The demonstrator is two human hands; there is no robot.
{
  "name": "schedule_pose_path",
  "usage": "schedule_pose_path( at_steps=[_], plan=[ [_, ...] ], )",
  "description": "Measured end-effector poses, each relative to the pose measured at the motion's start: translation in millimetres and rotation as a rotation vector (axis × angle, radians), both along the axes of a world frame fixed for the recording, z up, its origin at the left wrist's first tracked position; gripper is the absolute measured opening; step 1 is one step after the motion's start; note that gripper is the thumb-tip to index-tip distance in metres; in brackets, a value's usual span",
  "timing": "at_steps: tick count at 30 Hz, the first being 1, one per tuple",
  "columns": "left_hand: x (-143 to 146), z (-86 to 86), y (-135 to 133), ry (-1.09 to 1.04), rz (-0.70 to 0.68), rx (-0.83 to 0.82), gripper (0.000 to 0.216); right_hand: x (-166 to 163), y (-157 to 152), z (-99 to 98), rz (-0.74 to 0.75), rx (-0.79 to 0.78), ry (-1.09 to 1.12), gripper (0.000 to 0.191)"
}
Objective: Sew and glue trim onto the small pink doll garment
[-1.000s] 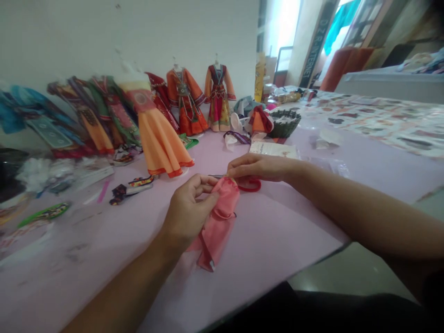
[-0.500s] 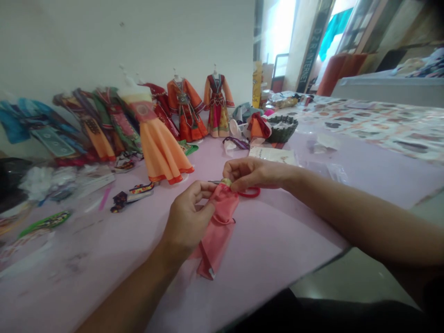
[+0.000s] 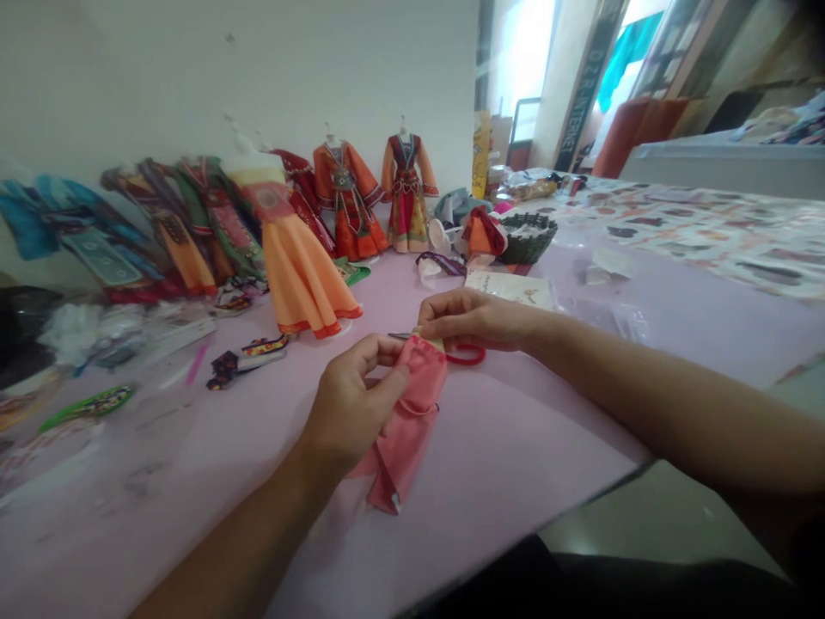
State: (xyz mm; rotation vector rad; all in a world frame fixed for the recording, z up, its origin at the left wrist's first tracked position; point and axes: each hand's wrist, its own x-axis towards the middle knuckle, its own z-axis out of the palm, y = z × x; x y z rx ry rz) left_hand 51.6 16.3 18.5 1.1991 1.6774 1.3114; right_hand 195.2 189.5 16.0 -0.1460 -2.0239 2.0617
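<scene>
Far left, along the white wall: row of doll dresses on small stands, starting w/ a blue one (image 3: 39,219), then striped green/red ones (image 3: 212,215), partly blurred. In front of them, clutter on the pink table (image 3: 516,447): white plastic bits (image 3: 96,331), a green patterned strip (image 3: 87,404), a dark embroidered band (image 3: 245,354). Next, an orange doll gown (image 3: 300,266) stands upright nearer the hands, apart from the row.

Centre: left hand (image 3: 351,404) pinches the top edge of a pink doll skirt (image 3: 406,421), thumb & fingers closed on the cloth from the left side. Skirt hangs from the pinch down toward the table, lower hem touching or just above the surface; can't tell which. Right hand (image 3: 467,318) grips the same top edge from the right, fingertips closed tight at the waistband, w/ a thin metal tip (image 3: 400,336) poking out to the left between the 2 hands. A red loop (image 3: 465,354) lies on the table just under the right hand.

Behind: two more robed doll dresses (image 3: 406,193) against the wall, a dark woven basket (image 3: 528,236), a white card (image 3: 512,288) near the right wrist. Right of that, printed sheets (image 3: 696,228) spread over the table's far part.
</scene>
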Motion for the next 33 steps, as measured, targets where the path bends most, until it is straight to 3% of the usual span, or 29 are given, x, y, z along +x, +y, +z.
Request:
schedule_pose_path(
  at_steps=[7, 17, 22, 33],
  plan=[
    [-1.6, -0.4, 1.7, -0.113, -0.050, -0.019, 0.010, -2.3, 1.3, -3.5, -0.047, -0.019, 0.033, 0.022],
    [1.6, 0.6, 3.1, -0.165, -0.043, -0.004, 0.016, -6.9, -17.2, -1.9, -0.034, 0.159, 0.054, 0.033],
    [1.7, 1.3, 4.3, -0.183, -0.041, 0.002, 0.005, -7.0, -14.5, -4.4, -0.049, 0.129, 0.096, 0.029],
    [1.3, 1.0, 2.9, -0.219, -0.013, 0.028, 0.020, -6.5, -14.6, -5.2, -0.013, 0.076, 0.079, 0.023]
  ],
)
